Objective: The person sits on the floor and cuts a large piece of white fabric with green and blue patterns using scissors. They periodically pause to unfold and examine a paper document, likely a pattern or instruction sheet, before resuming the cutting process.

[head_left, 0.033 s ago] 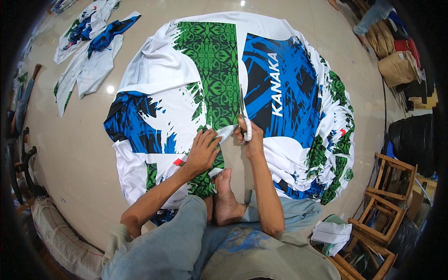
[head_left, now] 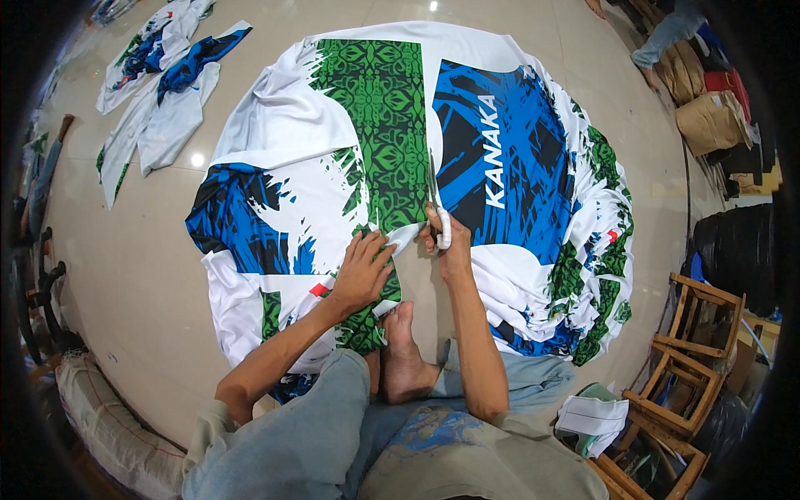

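While the left hand rests, fingers extended, on printed fabric spread over the tiled floor, the right hand grips scissors. The near section appears severed; the white strip beyond the blades remains joined.

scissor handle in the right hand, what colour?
White scissor handle; shows best in the head view.

R hand w/ scissors.
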`<state>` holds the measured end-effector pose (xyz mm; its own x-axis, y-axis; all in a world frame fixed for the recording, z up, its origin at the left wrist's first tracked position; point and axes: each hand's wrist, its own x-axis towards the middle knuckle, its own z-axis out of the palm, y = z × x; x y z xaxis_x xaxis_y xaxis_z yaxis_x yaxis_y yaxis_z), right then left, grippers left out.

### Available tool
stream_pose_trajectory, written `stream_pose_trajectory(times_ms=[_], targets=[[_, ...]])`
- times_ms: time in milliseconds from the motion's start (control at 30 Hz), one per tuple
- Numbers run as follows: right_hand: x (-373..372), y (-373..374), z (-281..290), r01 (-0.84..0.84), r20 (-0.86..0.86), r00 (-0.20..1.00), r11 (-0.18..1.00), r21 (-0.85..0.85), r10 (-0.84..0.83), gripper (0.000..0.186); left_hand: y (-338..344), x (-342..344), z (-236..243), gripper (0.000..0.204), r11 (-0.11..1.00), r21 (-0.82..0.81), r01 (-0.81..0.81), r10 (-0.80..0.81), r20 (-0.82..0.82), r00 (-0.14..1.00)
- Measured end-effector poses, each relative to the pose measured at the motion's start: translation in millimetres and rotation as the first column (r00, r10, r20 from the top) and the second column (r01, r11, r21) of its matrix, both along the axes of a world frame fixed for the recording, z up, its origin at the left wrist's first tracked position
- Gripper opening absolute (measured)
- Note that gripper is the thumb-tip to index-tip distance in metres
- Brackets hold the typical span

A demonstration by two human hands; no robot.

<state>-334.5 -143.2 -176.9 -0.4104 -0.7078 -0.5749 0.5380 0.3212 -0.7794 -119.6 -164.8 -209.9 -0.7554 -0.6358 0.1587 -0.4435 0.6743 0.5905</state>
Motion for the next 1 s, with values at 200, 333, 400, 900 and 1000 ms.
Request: stream_pose_trajectory(times_ms=[200,333,400,900,1000], targets=[[-3,-17,-1,0.002,-0.011,1.0,1.0,-0.006,-0.002,0.047,0,-1,0,0.045,1.0,-0.012,0.006,-0.006,0.019,1.0],[-1,-19,-13,0.006,-0.034,0.999,0.999,-0.036,-0.007,0.045,-1,-2,2,0.045,1.0,0.001,0.01,-0.01,0.012,1.0],[-1,-20,-11,0.0,-0.038,0.999,1.0,-0.03,-0.001,0.045,-2,-2,1,0.045,1.0,0.001,0.006,-0.006,0.012,1.0],[-19,-56,-7,-0.024,-0.005,1.0,1.0,0.001,0.024,0.041,-4,-3,6,0.042,1.0,0.006,-0.006,0.006,0.017,1.0],[-27,-67,-3,-0.005,0.015,1.0,1.0,-0.004,0.005,0.041,-4,-4,6,0.042,1.0,0.024,-0.01,0.009,0.028,1.0]])
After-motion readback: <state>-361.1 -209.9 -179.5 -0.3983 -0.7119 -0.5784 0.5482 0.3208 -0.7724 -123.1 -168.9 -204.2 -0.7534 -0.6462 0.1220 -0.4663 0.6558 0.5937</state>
